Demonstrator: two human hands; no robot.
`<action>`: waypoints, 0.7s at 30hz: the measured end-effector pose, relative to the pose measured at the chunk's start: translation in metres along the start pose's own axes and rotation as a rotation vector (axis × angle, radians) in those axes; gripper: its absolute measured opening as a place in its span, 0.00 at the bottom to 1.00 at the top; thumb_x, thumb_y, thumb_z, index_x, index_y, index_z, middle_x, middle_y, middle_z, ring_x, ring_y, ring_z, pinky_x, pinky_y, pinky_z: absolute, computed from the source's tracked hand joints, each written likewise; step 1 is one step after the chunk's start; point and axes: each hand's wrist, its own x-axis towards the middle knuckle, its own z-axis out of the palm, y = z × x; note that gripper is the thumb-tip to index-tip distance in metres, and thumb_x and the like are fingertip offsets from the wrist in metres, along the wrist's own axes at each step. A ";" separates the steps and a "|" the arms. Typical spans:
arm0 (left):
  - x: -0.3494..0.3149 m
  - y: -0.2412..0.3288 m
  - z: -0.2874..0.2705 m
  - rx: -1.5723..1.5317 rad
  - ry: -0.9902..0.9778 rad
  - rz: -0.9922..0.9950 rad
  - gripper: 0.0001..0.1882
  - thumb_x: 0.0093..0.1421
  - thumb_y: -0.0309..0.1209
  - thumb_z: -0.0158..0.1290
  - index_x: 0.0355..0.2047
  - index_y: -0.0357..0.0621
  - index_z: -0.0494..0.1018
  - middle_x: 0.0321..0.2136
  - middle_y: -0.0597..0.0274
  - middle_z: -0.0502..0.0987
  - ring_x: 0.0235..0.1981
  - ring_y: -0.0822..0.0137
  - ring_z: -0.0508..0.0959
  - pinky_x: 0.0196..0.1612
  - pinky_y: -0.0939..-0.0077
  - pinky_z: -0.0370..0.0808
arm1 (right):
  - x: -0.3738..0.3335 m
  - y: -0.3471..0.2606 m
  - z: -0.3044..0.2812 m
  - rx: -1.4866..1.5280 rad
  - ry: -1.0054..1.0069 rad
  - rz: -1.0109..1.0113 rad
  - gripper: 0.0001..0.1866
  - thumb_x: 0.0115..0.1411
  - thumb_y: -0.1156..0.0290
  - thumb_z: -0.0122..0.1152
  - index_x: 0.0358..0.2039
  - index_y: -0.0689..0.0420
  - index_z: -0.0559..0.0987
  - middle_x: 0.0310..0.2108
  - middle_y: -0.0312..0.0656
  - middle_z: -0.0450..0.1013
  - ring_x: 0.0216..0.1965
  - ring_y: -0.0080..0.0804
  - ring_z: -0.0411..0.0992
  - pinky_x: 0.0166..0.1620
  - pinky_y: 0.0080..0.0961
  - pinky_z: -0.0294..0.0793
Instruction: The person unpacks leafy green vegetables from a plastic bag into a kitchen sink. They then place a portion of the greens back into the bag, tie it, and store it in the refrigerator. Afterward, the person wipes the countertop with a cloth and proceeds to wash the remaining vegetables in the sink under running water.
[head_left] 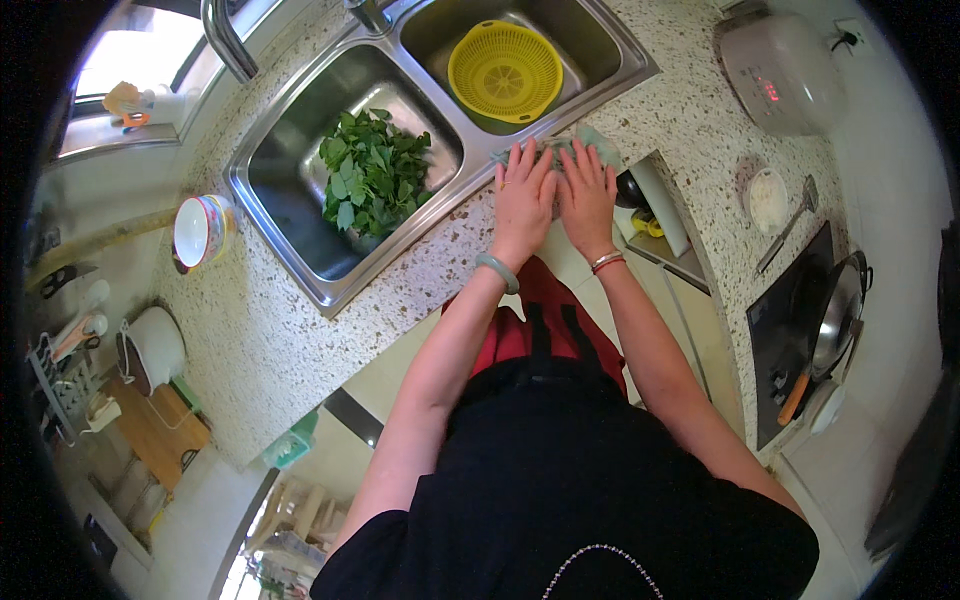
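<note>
Both of my hands lie side by side at the front edge of the counter, just below the sink. My left hand (pixel 522 205) is flat with its fingers stretched out, wearing a pale bangle at the wrist. Beside it, my right hand (pixel 587 208) is also flat, its fingers apart and a red band at the wrist. Under the fingertips is a crumpled pale green cloth (pixel 606 148), partly hidden by them. Neither hand grips it. A heap of leafy greens (pixel 372 172) sits in the left basin, and a yellow colander (pixel 505 72) stands in the right basin.
The steel double sink (pixel 345 290) has a faucet (pixel 228 45) behind it. Stacked bowls (pixel 196 230) stand on the left. To the right are a rice cooker (pixel 780 75), a small white dish (pixel 768 200), a spatula (pixel 790 228) and a wok (pixel 840 310) by a black cooktop (pixel 780 340).
</note>
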 end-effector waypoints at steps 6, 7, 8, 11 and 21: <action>-0.012 -0.010 -0.005 0.318 0.007 0.106 0.22 0.62 0.36 0.45 0.56 0.44 0.65 0.64 0.56 0.53 0.66 0.56 0.50 0.64 0.54 0.49 | -0.010 -0.015 0.010 -0.068 -0.057 -0.122 0.24 0.62 0.65 0.43 0.59 0.55 0.64 0.64 0.43 0.53 0.66 0.47 0.45 0.65 0.48 0.40; -0.016 -0.012 -0.010 0.330 0.000 0.096 0.23 0.61 0.36 0.45 0.56 0.44 0.65 0.64 0.56 0.52 0.66 0.57 0.50 0.64 0.54 0.49 | -0.012 -0.019 0.011 -0.076 -0.060 -0.129 0.24 0.62 0.65 0.44 0.59 0.56 0.64 0.64 0.43 0.53 0.66 0.48 0.45 0.65 0.48 0.41; -0.020 -0.013 -0.015 0.340 -0.004 0.088 0.23 0.61 0.36 0.46 0.56 0.45 0.65 0.65 0.56 0.52 0.66 0.57 0.50 0.64 0.54 0.49 | -0.013 -0.025 0.013 -0.068 -0.076 -0.133 0.25 0.61 0.66 0.44 0.59 0.56 0.64 0.64 0.44 0.53 0.66 0.48 0.45 0.65 0.48 0.42; -0.039 -0.023 -0.032 0.355 -0.008 0.049 0.24 0.60 0.35 0.46 0.57 0.45 0.65 0.65 0.57 0.52 0.66 0.58 0.50 0.64 0.55 0.48 | -0.024 -0.048 0.020 -0.055 -0.122 -0.167 0.27 0.59 0.66 0.46 0.60 0.58 0.62 0.64 0.45 0.53 0.66 0.48 0.45 0.65 0.48 0.42; -0.137 -0.075 -0.110 0.402 -0.057 -0.164 0.26 0.60 0.37 0.47 0.60 0.50 0.61 0.65 0.59 0.50 0.67 0.60 0.48 0.65 0.52 0.45 | -0.070 -0.142 0.042 0.021 -0.368 -0.390 0.31 0.58 0.64 0.49 0.61 0.62 0.59 0.65 0.46 0.50 0.67 0.47 0.43 0.65 0.45 0.41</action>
